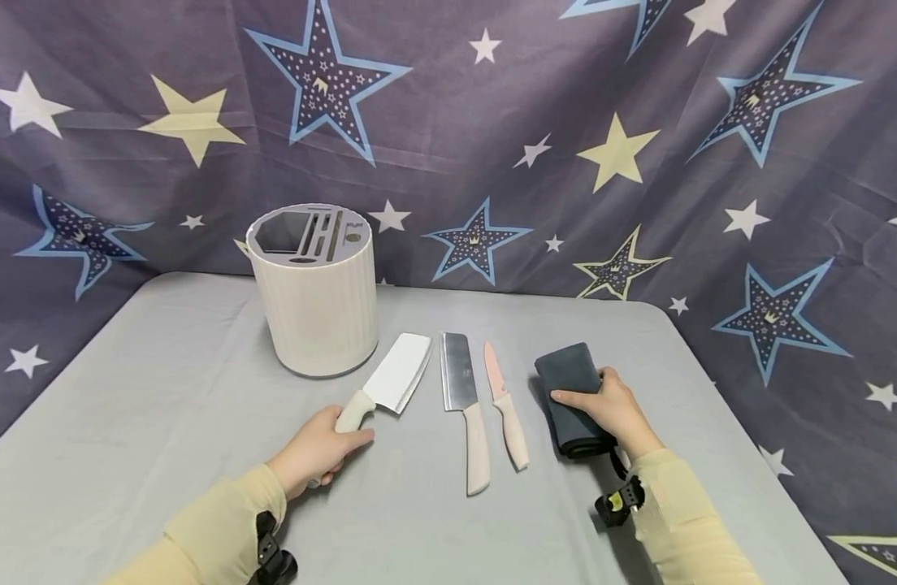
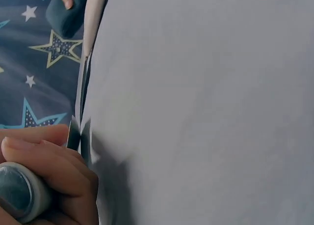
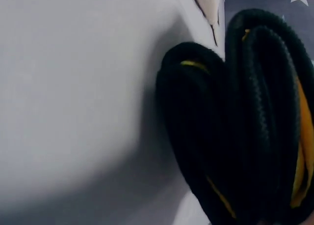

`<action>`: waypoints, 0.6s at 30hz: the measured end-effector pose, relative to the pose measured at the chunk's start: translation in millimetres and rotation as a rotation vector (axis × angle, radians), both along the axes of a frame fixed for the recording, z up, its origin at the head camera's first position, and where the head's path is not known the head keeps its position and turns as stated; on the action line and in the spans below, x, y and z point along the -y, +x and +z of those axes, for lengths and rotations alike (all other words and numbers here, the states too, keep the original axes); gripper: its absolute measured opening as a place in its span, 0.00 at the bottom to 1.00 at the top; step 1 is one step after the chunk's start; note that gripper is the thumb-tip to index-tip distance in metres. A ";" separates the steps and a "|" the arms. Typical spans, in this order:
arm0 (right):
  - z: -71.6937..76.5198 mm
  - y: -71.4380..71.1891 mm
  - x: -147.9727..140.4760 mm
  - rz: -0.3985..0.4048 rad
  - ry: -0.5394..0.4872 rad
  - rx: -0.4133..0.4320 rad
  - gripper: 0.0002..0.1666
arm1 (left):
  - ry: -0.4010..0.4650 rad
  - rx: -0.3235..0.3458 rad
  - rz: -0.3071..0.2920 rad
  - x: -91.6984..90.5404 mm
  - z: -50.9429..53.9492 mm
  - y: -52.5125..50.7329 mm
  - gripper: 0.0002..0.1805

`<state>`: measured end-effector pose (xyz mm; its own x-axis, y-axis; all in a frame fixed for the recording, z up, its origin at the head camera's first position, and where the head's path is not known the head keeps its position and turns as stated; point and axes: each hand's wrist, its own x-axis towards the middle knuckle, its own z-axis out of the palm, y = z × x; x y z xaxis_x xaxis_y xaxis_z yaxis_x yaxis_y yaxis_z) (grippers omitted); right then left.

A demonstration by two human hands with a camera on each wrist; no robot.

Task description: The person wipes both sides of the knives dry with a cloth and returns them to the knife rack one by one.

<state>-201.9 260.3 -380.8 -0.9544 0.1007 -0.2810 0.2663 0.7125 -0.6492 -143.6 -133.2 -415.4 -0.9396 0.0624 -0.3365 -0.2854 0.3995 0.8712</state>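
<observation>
In the head view my left hand [image 1: 318,451] grips the pale handle of a white-bladed cleaver [image 1: 400,372], its blade angled up and right. The left wrist view has my left hand [image 2: 54,171] curled round the handle, whose round end [image 2: 15,193] faces the camera. My right hand [image 1: 615,410] holds a folded dark cloth [image 1: 569,382] at its right side, thumb across the top. Close up in the right wrist view, the cloth [image 3: 196,122] shows layered folds with yellow inside. A steel-bladed knife [image 1: 459,378] and a small pink-bladed knife [image 1: 496,375] lie between the hands.
A cream ribbed knife block [image 1: 318,317] with a grey slotted top stands at the back left of the grey-covered table [image 1: 163,390]. Behind the table hangs a dark curtain [image 1: 434,106] with stars.
</observation>
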 end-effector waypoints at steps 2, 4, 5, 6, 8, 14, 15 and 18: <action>1.9 0.7 2.2 0.013 -0.002 -0.008 0.66 | -0.010 -0.017 -0.006 -1.9 -1.7 1.0 0.20; 3.5 1.8 4.8 0.029 -0.001 -0.020 0.64 | -0.018 -0.031 -0.008 -3.9 -2.3 2.1 0.21; 4.3 2.3 6.2 0.034 0.001 -0.027 0.63 | -0.023 -0.036 -0.008 -4.7 -2.4 2.5 0.21; 5.2 2.8 7.7 0.039 0.003 -0.036 0.62 | -0.029 -0.041 -0.006 -5.4 -2.4 2.9 0.21; 6.7 4.1 10.8 0.045 0.003 -0.056 0.60 | -0.048 -0.048 -0.004 -6.2 -2.0 3.6 0.21; 10.9 6.9 20.9 0.057 0.014 -0.141 0.53 | -0.105 -0.057 -0.017 -4.5 -0.7 6.2 0.23; 11.4 7.3 22.6 0.061 0.017 -0.152 0.53 | -0.109 -0.058 -0.022 -4.0 -0.4 6.7 0.23; 13.5 9.2 28.2 0.069 0.021 -0.175 0.52 | -0.117 -0.061 -0.033 -2.4 0.5 8.4 0.23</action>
